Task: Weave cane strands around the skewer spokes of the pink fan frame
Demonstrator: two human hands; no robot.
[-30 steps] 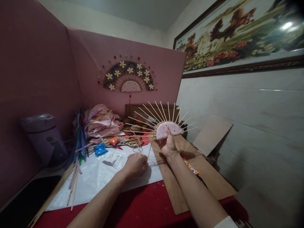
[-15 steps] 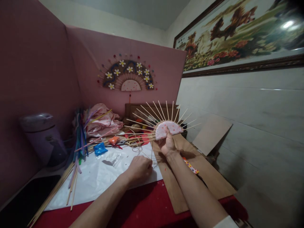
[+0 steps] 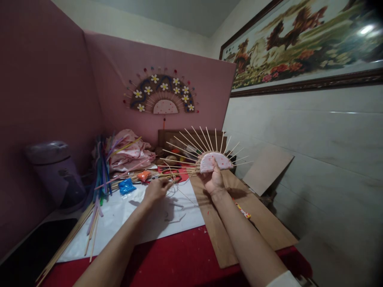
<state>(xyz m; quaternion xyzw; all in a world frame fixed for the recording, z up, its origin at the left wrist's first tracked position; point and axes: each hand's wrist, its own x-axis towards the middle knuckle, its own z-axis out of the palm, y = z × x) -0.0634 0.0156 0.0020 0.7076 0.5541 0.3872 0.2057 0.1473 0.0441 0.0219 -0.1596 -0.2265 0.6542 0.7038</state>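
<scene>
My right hand [image 3: 214, 181] grips a half-round fan piece [image 3: 220, 160] by its lower edge, thumb on the pink spotted face. Thin wooden sticks fan out from its curved rim, and cord is woven around their bases. Lower and to the left, my left hand [image 3: 158, 189] is pinched on a thin tan cord [image 3: 173, 173], which loops beside the fingertips. The cord's path toward the fan is hard to trace. Behind the left hand lie scissors [image 3: 173, 175], partly covered by the cord.
Blue [image 3: 126, 186] and orange [image 3: 144, 175] packets lie on a white sheet [image 3: 116, 227]. Pink cloth [image 3: 130, 151], pipe cleaners and sticks are piled at left. Brown cardboard [image 3: 254, 215] lies at right. A flowered fan [image 3: 164, 93] hangs on the pink panel behind.
My left hand has moved left and up, away from the cardboard's edge, toward the scissors. The fan piece in my right hand has shifted slightly right and turned a little.
</scene>
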